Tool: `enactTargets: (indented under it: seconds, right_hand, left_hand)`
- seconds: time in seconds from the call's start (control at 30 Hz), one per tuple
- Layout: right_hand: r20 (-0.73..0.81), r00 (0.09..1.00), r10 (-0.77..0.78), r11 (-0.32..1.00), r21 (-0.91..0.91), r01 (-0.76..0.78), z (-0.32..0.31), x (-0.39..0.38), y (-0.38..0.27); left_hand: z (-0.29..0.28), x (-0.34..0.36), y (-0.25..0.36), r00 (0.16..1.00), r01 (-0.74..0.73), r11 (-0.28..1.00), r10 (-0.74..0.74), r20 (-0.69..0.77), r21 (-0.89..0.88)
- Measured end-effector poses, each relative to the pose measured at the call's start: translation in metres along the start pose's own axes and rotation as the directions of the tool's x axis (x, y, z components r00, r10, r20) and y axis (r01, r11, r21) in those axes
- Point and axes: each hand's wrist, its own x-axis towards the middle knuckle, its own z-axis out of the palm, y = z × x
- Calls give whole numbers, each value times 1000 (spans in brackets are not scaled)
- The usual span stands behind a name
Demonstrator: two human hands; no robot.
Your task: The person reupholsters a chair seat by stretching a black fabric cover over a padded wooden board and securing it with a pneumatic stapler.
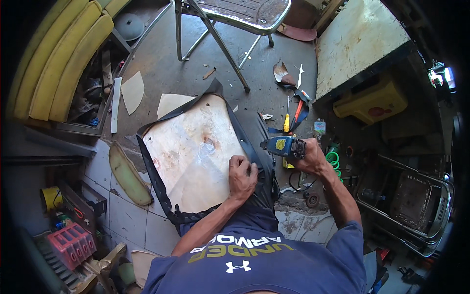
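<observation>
A pale, stained seat board point(188, 152) lies on my lap with its underside up. Black vinyl cover point(154, 180) wraps over the board's rim all round. At the right edge of the board, my left hand point(243, 177) has its fingers curled and pinched on the vinyl. My right hand point(311, 158) grips a blue staple gun point(280, 145) by its handle. The gun's nose points left, a short gap to the right of the vinyl edge and apart from it. My right fingers are partly hidden behind the gun.
A metal folding chair point(245, 14) stands ahead. A yellow-handled screwdriver point(287, 123) and a coiled green hose point(334, 159) lie near my right hand. Yellow curved pads point(78, 63) are stacked at the far left. Folded chairs point(413, 198) rest at the right; a green pad point(126, 174) lies left.
</observation>
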Motion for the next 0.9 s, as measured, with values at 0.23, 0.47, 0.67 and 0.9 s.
enactTargets:
  seconds: [0.23,0.47,0.67,0.9]
  right_hand:
    - [195,973,-125,975,-158,157,13,29,3]
    - [267,964,-7,966,-247,75,9,31,-14]
    - [297,953,62,974,-225,7,8,17,-5]
    - [294,955,38,980,-198,22,10,-4,-5]
  left_hand:
    - [-8,-4,2,997,61,983,-52,62,-171]
    - [-8,-1,-4,999,-32,995,35,28,-91]
    - [-12,-4,-4,997,13,994,-5,71,-112]
    - [-8,-3,-8,999,-3,998,6,50,-63]
